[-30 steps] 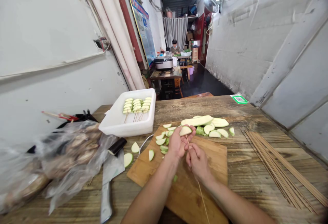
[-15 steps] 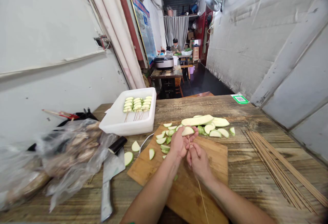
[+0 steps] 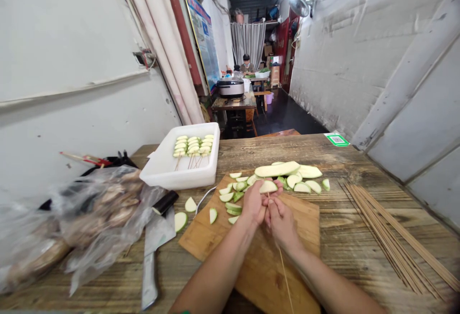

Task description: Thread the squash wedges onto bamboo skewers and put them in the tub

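Observation:
Over the wooden cutting board (image 3: 298, 261), my left hand (image 3: 253, 202) is closed around a half-round zucchini slice (image 3: 268, 187), green skin at its edge. My right hand (image 3: 281, 221) pinches a thin bamboo skewer (image 3: 284, 272) just below that slice. The skewer's upper end meets the slice's lower side; how deep it sits I cannot tell. Its long tail runs down past my right wrist. Cut zucchini pieces (image 3: 226, 197) lie on the board to the left. Behind my hands rest longer zucchini halves (image 3: 277, 168) and more slices (image 3: 302, 187).
A white tub (image 3: 178, 180) at the back left holds skewered slices (image 3: 193, 147). A cleaver (image 3: 149, 275) lies left of the board, beside plastic bags (image 3: 104, 213). Loose bamboo skewers (image 3: 391, 237) spread on the right. Far back, a person (image 3: 246, 66) sits at another table.
Both hands have shifted slightly to the right with the slice and skewer. The slice sits a little lower, and the skewer tip still meets its underside.

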A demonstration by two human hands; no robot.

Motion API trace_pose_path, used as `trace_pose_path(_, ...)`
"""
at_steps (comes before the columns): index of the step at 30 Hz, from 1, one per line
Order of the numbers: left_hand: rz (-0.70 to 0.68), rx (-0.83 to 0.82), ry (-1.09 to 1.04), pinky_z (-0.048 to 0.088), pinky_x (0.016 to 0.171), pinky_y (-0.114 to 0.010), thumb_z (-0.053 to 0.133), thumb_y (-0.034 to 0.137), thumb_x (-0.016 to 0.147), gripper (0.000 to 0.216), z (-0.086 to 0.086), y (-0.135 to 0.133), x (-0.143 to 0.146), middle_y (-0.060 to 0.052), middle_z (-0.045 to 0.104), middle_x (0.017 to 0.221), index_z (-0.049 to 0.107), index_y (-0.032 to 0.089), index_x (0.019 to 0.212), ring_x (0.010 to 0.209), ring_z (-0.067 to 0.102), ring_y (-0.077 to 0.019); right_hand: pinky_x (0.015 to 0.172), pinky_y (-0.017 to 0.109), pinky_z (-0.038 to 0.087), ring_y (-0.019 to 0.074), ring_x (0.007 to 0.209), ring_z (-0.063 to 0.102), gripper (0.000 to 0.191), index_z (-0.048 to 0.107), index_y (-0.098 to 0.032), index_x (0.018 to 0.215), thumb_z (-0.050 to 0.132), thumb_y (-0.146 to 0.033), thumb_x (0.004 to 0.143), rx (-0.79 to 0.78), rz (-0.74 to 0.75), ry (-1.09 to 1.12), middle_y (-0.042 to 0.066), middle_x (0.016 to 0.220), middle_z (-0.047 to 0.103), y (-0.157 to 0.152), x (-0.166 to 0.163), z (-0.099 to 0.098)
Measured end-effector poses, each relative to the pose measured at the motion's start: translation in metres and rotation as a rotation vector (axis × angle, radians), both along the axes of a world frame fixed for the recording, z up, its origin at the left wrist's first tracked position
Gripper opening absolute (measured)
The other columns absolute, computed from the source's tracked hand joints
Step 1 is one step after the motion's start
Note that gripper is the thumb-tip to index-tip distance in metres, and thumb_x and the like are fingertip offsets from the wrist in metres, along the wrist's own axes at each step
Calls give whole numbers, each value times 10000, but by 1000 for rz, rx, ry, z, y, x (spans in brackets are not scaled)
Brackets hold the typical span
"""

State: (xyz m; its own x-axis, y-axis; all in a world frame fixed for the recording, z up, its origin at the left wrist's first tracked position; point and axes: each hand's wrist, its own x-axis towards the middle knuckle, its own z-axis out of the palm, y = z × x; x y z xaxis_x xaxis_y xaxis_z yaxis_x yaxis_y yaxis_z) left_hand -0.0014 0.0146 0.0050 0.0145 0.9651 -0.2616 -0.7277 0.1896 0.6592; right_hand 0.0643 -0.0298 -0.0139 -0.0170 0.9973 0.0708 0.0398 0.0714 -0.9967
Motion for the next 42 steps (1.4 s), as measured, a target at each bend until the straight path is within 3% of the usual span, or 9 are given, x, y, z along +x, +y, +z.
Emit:
trace_pose_path(5,31,37,52,516,734,-324,514,261,750,189,-1,-3,2,-114,659,800,580,96,814,786,638,-193,354,170,270,60,330,316,255,499,-165,721,384,-357,844,2,5,66,-89,390,378,6,2,-4)
trace_pose_path(12,150,92,-25,498,775,-376,518,263,779,188,-1,10,-20,-117,652,778,546,90,848,762,643,-191,302,160,227,46,275,290,291,517,-148,778,428,-424,806,-112,153,43,-99,389,389,8,5,1)
trace_pose_path(18,196,110,-47,498,780,-361,516,309,793,218,3,14,-35,-104,649,754,533,96,834,728,638,-166,329,171,222,54,305,296,282,496,-166,688,431,-416,800,-50,254,-28,-83,396,392,0,-1,1)
trace_pose_path(25,177,107,42,496,754,-354,529,276,768,168,-1,9,-23,-88,648,745,538,113,810,729,641,-172,425,199,276,96,415,346,246,506,-174,687,386,-331,834,123,147,-155,-64,441,369,4,2,-5)
trace_pose_path(31,29,130,119,492,701,-309,534,287,743,172,-2,-6,5,-73,654,761,570,135,815,753,628,-176,482,212,310,118,484,405,267,508,-177,654,391,-335,835,183,-17,-193,-40,493,429,16,12,-4)
trace_pose_path(37,12,126,121,470,713,-289,512,332,755,255,-4,-3,4,-73,644,796,596,125,879,753,609,-160,461,203,290,98,445,363,279,529,-166,681,404,-361,835,172,-40,-135,-57,469,392,20,18,3)
trace_pose_path(40,94,169,276,460,738,-314,524,334,747,256,-6,3,-8,-78,636,850,595,148,908,783,596,-169,420,196,262,86,408,328,279,530,-164,739,402,-392,837,147,-35,-59,-72,451,366,20,19,6)
trace_pose_path(42,192,251,553,425,820,-353,535,288,737,230,-5,5,-20,-87,627,914,603,178,927,864,575,-191,398,195,247,82,394,317,287,533,-163,778,400,-411,837,127,-33,-23,-73,454,367,20,20,7)
